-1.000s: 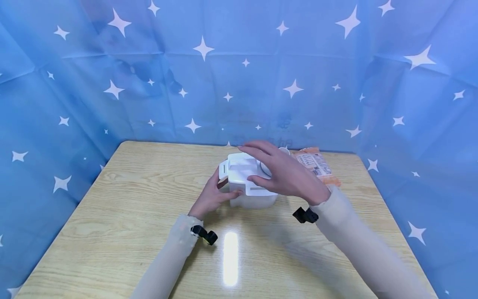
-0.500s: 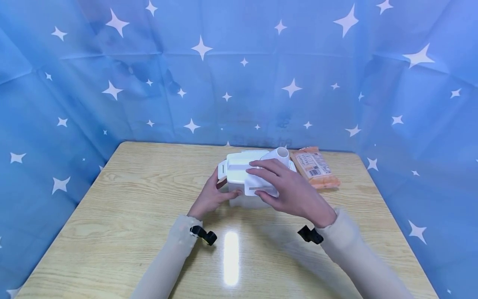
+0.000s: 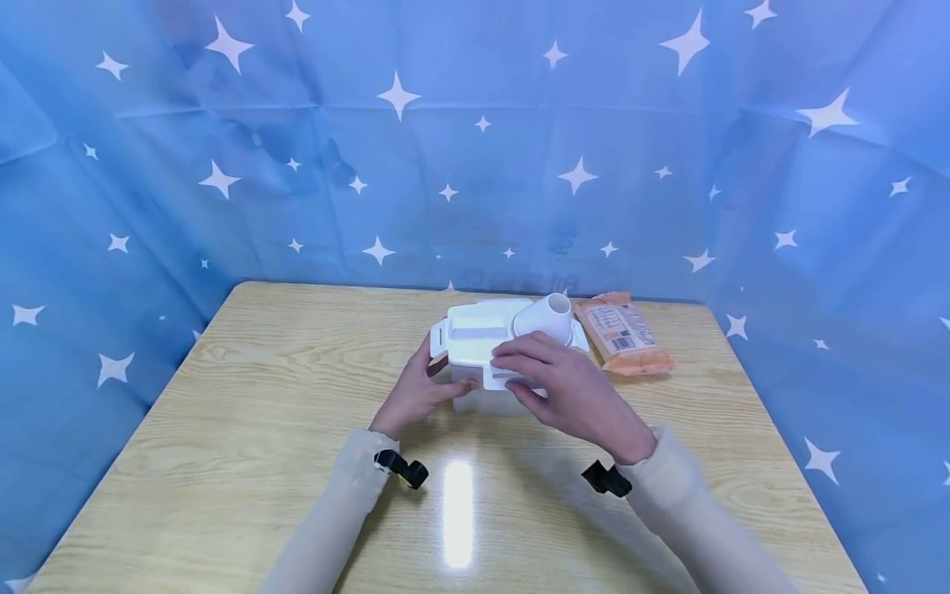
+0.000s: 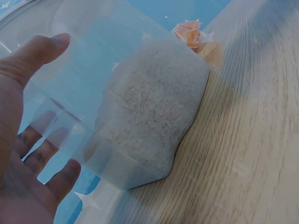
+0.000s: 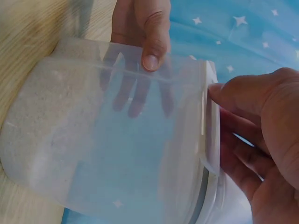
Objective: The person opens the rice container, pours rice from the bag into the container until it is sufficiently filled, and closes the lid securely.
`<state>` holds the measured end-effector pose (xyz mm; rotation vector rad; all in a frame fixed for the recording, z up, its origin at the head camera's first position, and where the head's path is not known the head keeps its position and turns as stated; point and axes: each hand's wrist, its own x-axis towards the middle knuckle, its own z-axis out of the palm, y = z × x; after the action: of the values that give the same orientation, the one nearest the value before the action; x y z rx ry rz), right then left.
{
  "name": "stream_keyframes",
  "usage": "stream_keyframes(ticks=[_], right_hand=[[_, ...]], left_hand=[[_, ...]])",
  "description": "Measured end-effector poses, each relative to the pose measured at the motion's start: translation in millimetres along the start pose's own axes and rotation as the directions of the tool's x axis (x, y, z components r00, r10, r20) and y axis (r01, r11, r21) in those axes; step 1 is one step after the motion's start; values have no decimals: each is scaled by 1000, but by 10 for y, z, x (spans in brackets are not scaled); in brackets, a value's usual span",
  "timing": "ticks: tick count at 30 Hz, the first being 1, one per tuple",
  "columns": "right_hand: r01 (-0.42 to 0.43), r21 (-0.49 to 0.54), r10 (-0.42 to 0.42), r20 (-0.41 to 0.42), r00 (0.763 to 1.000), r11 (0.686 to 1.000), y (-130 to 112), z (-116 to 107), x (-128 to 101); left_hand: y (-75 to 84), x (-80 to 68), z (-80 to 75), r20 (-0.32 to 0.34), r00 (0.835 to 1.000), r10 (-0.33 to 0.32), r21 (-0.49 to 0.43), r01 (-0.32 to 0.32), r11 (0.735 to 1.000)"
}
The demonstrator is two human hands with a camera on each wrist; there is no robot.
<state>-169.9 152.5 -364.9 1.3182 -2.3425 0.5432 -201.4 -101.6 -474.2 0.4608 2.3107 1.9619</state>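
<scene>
A clear plastic container [image 3: 486, 402] with a white lid [image 3: 475, 337] stands mid-table, partly filled with pale grains [image 4: 149, 107]. A white cup [image 3: 549, 317] sits on the lid's right part. My left hand [image 3: 419, 389] grips the container's left side, with the thumb [image 5: 150, 32] on the near wall and the fingers showing through the plastic behind. My right hand [image 3: 552, 375] pinches the lid's front flap [image 5: 208, 126], thumb on its edge and fingers curled beneath.
An orange packet [image 3: 623, 334] lies on the wooden table [image 3: 245, 412] just right of the container, near the far edge. A blue cloth with white stars [image 3: 445, 148] closes in the back and both sides. A black strap sits at each wrist.
My right hand has come down from above the lid to its front flap and closed on it, uncovering the white cup. The left hand has stayed on the container.
</scene>
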Motion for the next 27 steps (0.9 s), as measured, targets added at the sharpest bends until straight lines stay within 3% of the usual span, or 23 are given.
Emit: stream_keyframes(ticks=[10,27], right_hand=[[-53,32,54,-13,998,998,-23,36,11],[-74,76,85,-147,986,994,-43,154,-38]], left_hand=[[8,9,-18,-11,1000,-4,16,4,1000],[-21,11,-10,-14,1000,28,-20,-28,999]])
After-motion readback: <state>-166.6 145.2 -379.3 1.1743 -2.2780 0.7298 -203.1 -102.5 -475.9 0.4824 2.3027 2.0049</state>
